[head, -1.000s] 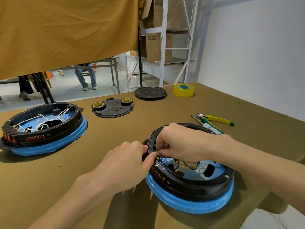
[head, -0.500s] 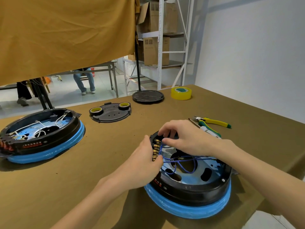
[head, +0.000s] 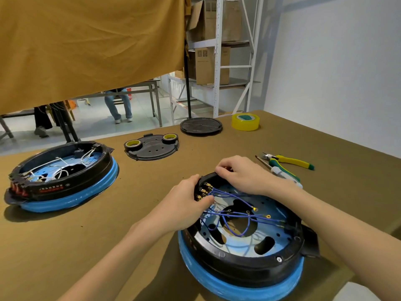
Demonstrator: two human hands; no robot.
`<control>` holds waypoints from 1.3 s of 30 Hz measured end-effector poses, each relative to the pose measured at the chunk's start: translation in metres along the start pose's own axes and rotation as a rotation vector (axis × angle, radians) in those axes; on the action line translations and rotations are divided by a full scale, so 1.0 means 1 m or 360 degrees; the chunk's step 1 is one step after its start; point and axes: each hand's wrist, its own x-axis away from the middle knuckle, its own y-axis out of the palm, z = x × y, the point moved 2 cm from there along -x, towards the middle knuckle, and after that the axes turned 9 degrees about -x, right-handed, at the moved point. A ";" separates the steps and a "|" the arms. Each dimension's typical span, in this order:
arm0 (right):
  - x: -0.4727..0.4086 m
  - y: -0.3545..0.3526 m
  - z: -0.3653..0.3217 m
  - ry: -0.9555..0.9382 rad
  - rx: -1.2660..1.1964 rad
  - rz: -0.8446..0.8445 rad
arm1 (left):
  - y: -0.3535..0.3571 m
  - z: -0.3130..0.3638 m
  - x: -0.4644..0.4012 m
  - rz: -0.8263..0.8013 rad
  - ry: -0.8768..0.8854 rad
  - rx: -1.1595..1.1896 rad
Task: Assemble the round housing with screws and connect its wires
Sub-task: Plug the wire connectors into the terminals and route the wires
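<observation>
Brown table (head: 325, 192) had bare room left of the work and toward its right edge; round housing (head: 245, 242) sat near the front edge, open side up, terminal strip (head: 202, 191) on its far-left rim, no long axis. Left hand (head: 184, 205) curled around that strip; right hand (head: 243, 174) pinched the far rim; blue wires (head: 234, 216) trailed right inside; pliers (head: 288, 160) lay just beyond.

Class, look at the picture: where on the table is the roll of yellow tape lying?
In the head view, the roll of yellow tape lies at the far right of the brown table, just right of the round black cover plate, beyond the green-handled pliers.
</observation>
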 end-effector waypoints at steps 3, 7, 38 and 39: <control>-0.001 0.007 0.003 0.0068 0.0121 0.0103 | 0.001 -0.003 -0.002 -0.0035 0.0004 -0.0063; -0.001 0.008 0.002 0.0102 0.0121 0.0150 | 0.003 -0.003 -0.006 -0.0028 -0.0006 -0.0084; 0.048 -0.035 -0.003 -0.0205 -0.0097 -0.0197 | 0.001 0.008 -0.013 -0.0010 -0.0163 -0.0308; 0.048 -0.034 -0.003 -0.0209 -0.0156 -0.0180 | -0.001 0.006 -0.014 0.0004 -0.0176 -0.0301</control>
